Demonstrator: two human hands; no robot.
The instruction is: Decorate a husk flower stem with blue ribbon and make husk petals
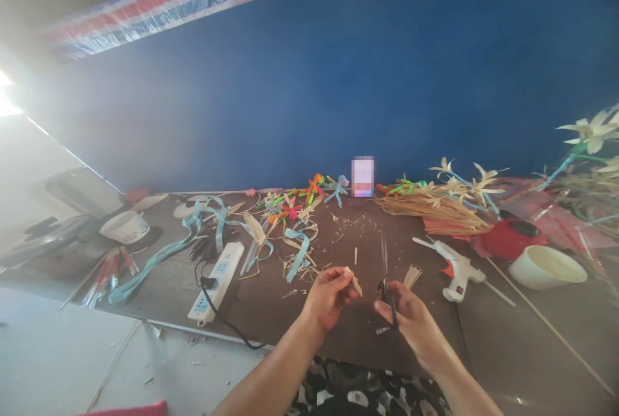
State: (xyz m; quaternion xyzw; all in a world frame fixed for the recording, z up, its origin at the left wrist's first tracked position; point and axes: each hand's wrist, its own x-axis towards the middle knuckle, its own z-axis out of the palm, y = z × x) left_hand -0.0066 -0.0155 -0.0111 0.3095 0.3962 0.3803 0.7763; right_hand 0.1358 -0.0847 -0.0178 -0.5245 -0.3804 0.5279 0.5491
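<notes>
Between the thumb and fingers of my left hand [329, 298] is a small folded piece of pale dried husk [354, 282]. My right hand [409, 313] grips a pair of dark-handled scissors [385, 274], blades pointing away from me and standing a little to the right of the husk, apart from it. A fanned bit of pale husk [412, 276] lies just beyond my right hand. One small pale sliver [356, 255] rests on the dark tabletop [338, 332] ahead of both hands, with tiny clippings scattered further back.
Right of my hands lie a white glue gun [461, 271], a cream bowl [548, 267] and bundled straw [435, 215]. To the left are a white power strip [217, 282] with a black cord, blue ribbon [155, 269] and a white tub [124, 227]. A blue panel [309, 93] stands behind.
</notes>
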